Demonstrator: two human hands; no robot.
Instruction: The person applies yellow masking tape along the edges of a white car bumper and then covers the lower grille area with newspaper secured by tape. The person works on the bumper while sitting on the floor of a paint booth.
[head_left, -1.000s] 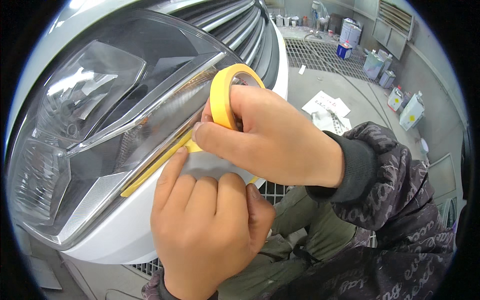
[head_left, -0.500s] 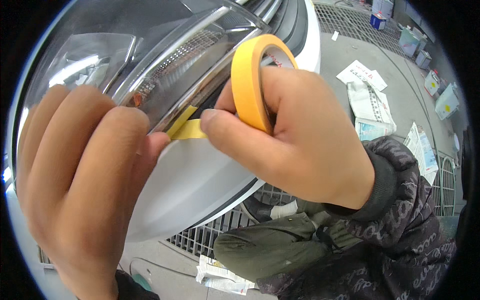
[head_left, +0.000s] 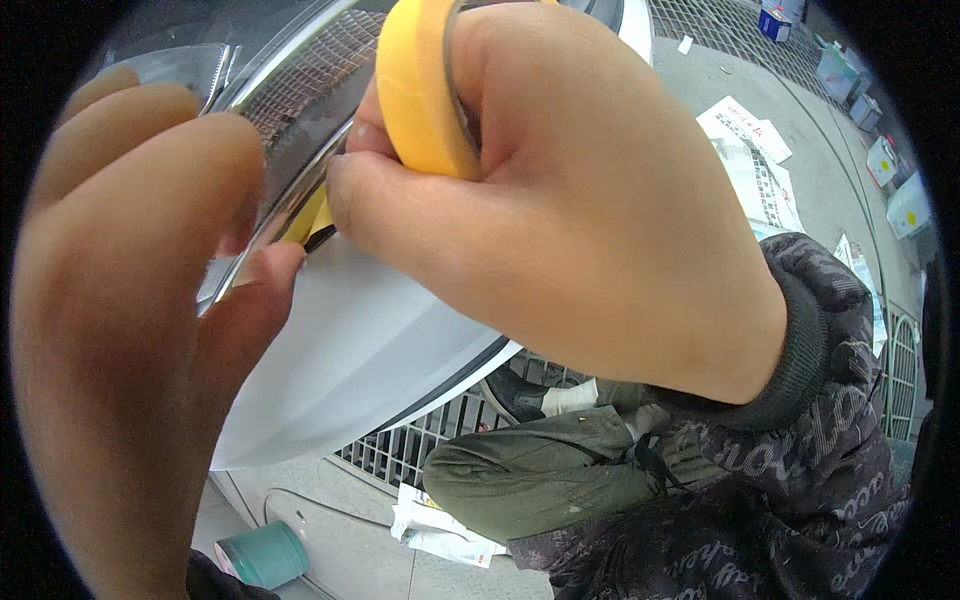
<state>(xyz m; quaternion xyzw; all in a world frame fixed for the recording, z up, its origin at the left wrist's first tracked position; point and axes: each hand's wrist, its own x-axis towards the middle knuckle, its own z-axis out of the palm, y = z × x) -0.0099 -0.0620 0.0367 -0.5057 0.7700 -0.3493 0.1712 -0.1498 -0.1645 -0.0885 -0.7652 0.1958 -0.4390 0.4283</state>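
My right hand (head_left: 580,200) has a roll of yellow-orange masking tape (head_left: 412,95) hooked over its fingers. Its thumb and forefinger pinch together at the seam between a clear car headlight (head_left: 315,95) and a white body panel (head_left: 350,335). A short yellow tape strip (head_left: 314,220) shows along the headlight's lower edge, running under the right thumb. My left hand (head_left: 130,240) is at the headlight's left part, fingers bent but apart from the thumb. The left thumb tip rests by the strip's near end. The right fingertips are partly hidden behind the thumb.
Printed paper sheets (head_left: 745,165) lie on the grey floor at the right. Several cans and plastic containers (head_left: 908,207) stand along the far right. A floor grating (head_left: 400,445) runs under the car. A green container (head_left: 265,553) lies at the lower left, near a cable.
My right hand and the tape roll have moved left and up along the headlight edge. The left fingers have lifted and parted from the thumb. The view has shifted closer.
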